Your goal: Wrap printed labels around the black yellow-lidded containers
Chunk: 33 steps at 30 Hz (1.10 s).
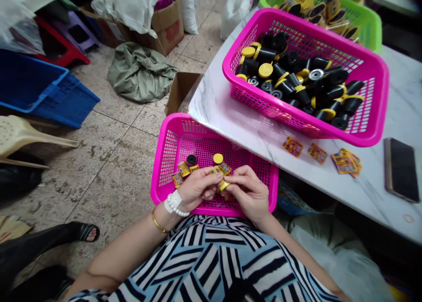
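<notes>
Over the lower pink basket (160, 161), my left hand (197, 187) and my right hand (249, 192) meet. Both are closed on a small yellow-capped cylinder (224, 185), with part of a colourful printed label showing at the left fingers. My fingers cover most of the piece. In the basket beyond my hands lie several pieces wrapped in printed labels, such as the labelled piece (183, 168). A black round end (191, 160) and a yellow cap (218, 158) show there too.
On the marble-patterned table (211, 95) stands a larger pink basket (329, 137) of black, yellow-capped cylinders. Behind it is a green basket (376, 27). Loose printed labels (317, 153) and a phone (401, 168) lie near the table edge. Another person's foot (91, 233) is at left.
</notes>
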Available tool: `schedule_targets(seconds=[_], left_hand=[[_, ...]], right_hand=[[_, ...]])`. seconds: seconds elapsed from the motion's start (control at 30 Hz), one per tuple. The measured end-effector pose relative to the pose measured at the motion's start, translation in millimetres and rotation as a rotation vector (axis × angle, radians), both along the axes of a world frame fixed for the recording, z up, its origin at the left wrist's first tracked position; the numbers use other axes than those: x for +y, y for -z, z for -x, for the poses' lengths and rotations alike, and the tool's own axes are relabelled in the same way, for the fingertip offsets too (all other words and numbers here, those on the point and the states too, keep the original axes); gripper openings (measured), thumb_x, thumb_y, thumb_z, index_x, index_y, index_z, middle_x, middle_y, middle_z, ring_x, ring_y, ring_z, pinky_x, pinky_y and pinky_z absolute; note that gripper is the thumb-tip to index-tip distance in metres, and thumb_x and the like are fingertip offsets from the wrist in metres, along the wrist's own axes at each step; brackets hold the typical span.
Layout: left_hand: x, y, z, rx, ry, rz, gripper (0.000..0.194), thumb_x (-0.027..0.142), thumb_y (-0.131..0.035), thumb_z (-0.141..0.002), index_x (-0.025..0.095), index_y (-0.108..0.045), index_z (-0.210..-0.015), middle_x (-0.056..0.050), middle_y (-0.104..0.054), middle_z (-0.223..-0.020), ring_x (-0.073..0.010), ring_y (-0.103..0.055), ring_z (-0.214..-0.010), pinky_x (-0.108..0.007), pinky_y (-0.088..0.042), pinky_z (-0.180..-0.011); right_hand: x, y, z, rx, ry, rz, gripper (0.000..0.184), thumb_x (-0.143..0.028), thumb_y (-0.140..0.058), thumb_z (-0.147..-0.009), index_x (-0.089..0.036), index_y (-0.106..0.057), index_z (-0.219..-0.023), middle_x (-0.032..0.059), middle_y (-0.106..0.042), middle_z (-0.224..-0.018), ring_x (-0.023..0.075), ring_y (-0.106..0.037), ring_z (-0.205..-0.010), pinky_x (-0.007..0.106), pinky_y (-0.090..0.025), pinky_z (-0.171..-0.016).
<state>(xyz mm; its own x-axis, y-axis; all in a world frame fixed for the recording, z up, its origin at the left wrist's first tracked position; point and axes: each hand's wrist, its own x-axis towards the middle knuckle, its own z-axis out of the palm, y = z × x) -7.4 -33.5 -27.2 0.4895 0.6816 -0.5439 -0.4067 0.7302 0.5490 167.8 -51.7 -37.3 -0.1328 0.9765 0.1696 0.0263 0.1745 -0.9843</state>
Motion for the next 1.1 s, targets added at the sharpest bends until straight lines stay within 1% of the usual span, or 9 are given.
schedule_targets(seconds=[0.13,0.23,0.33,0.47,0.57,0.7,0.83,0.97,1.1], left_hand=[[4,0.1,-4,0.059,-0.122,-0.019,0.034,0.039,-0.081,-0.073,0.015,-0.058,-0.081,0.005,-0.053,-0.057,-0.0039,-0.041,-0.043,-0.015,-0.027,-0.039],[5,-0.2,-6,0.099,-0.141,-0.031,0.036,0.045,-0.078,-0.075,0.015,-0.059,-0.08,0.003,-0.055,-0.06,-0.0055,-0.043,-0.045,-0.016,-0.028,-0.038],[5,1.6,-4,0.185,-0.166,-0.131,0.034,0.043,-0.078,-0.076,0.013,-0.064,-0.083,0.003,-0.058,-0.065,-0.0041,-0.043,-0.047,-0.016,-0.031,-0.041],[6,1.2,0,0.288,-0.106,-0.39,0.03,0.03,-0.08,-0.075,0.015,-0.071,-0.1,-0.004,-0.071,-0.088,-0.0113,-0.063,-0.072,-0.023,-0.051,-0.068],[10,-1.0,2,0.332,-0.033,-0.561,0.032,0.024,-0.081,-0.073,0.014,-0.073,-0.102,-0.008,-0.072,-0.102,-0.0196,-0.066,-0.095,-0.034,-0.051,-0.091],[14,0.1,2,0.279,0.06,-0.551,0.039,0.022,-0.081,-0.072,0.014,-0.072,-0.109,-0.01,-0.072,-0.108,-0.022,-0.067,-0.1,-0.038,-0.05,-0.096],[10,2.5,6,0.176,0.058,-0.443,0.064,0.025,-0.083,-0.071,0.019,-0.06,-0.13,-0.009,-0.07,-0.111,-0.018,-0.066,-0.093,-0.031,-0.053,-0.085],[7,1.6,9,0.255,0.047,-0.413,0.043,0.041,-0.07,-0.085,0.015,-0.063,-0.119,-0.005,-0.068,-0.089,-0.0091,-0.057,-0.06,-0.022,-0.048,-0.056],[5,2.8,7,0.444,0.023,-0.615,0.026,0.029,-0.07,-0.085,0.015,-0.067,-0.107,-0.007,-0.07,-0.098,-0.0158,-0.065,-0.083,-0.028,-0.053,-0.076]], right_hand=[[1,5.5,1,-0.189,0.086,-0.067,0.044,-0.019,-0.079,-0.078,-0.031,-0.068,-0.119,0.0055,-0.058,-0.104,0.0162,-0.066,-0.083,0.031,-0.062,-0.071],[2,6.9,0,-0.315,0.131,-0.155,0.035,-0.018,-0.077,-0.079,-0.026,-0.071,-0.112,0.0074,-0.063,-0.103,0.019,-0.066,-0.09,0.032,-0.063,-0.073],[4,6.9,0,-0.27,0.148,-0.118,0.031,-0.016,-0.076,-0.079,-0.025,-0.074,-0.109,0.0078,-0.067,-0.102,0.0191,-0.068,-0.092,0.032,-0.062,-0.075],[6,7.1,0,0.009,0.132,0.177,0.024,-0.019,-0.079,-0.075,-0.026,-0.079,-0.098,0.0045,-0.072,-0.094,0.0164,-0.07,-0.085,0.029,-0.061,-0.074],[6,9.6,0,0.276,0.1,0.489,0.021,-0.026,-0.085,-0.069,-0.025,-0.08,-0.09,0.0026,-0.075,-0.089,0.0153,-0.071,-0.079,0.029,-0.062,-0.074],[7,11.4,1,0.456,0.13,0.71,0.027,-0.036,-0.089,-0.063,-0.02,-0.078,-0.082,0.0041,-0.077,-0.081,0.0166,-0.071,-0.067,0.032,-0.063,-0.065],[7,7.2,0,0.26,0.174,0.438,0.024,-0.029,-0.084,-0.07,-0.023,-0.078,-0.093,0.0043,-0.074,-0.095,0.0169,-0.072,-0.083,0.032,-0.063,-0.077],[6,6.9,-3,0.015,0.13,0.101,0.028,-0.018,-0.079,-0.075,-0.027,-0.078,-0.101,0.0067,-0.068,-0.107,0.0177,-0.069,-0.091,0.032,-0.062,-0.078],[4,14.9,-1,0.06,0.14,0.192,0.024,-0.02,-0.081,-0.073,-0.025,-0.078,-0.097,0.0049,-0.071,-0.094,0.0159,-0.07,-0.08,0.029,-0.061,-0.07]])
